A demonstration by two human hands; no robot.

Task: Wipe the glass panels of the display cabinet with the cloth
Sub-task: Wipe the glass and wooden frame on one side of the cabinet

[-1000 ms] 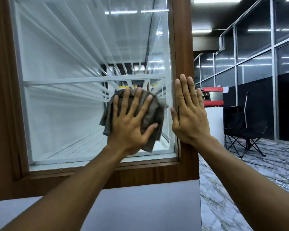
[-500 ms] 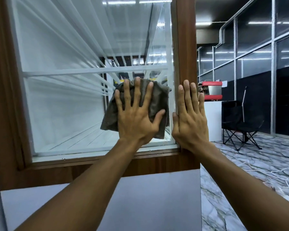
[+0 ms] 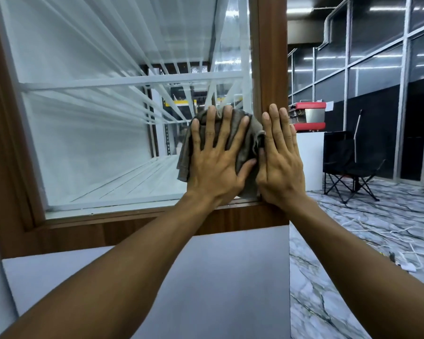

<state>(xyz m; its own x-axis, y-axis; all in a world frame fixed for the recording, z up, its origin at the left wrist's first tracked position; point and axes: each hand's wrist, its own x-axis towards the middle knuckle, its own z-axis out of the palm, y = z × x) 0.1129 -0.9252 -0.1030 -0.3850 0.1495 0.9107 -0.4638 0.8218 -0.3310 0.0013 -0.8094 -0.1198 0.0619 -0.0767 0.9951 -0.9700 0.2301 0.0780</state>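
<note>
The display cabinet has a brown wooden frame [image 3: 272, 57] around a glass panel [image 3: 103, 113], with white shelves behind the glass. A grey-brown cloth [image 3: 184, 152] lies flat against the panel's lower right corner. My left hand [image 3: 218, 160] presses it to the glass with fingers spread and straight. My right hand [image 3: 279, 157] rests flat on the frame's right post, fingers straight and pointing up, its thumb touching the cloth's edge.
Below the frame is a plain grey-white cabinet base [image 3: 218, 277]. To the right lie a marble-pattern floor [image 3: 353, 241] with loose white cables [image 3: 382, 236], a black folding chair [image 3: 348, 162], a white counter with a red machine [image 3: 309, 116], and glass partition walls [image 3: 377, 57].
My left hand has slid the cloth to the right across the glass, up against the frame post and my right hand. The right hand has stayed on the post.
</note>
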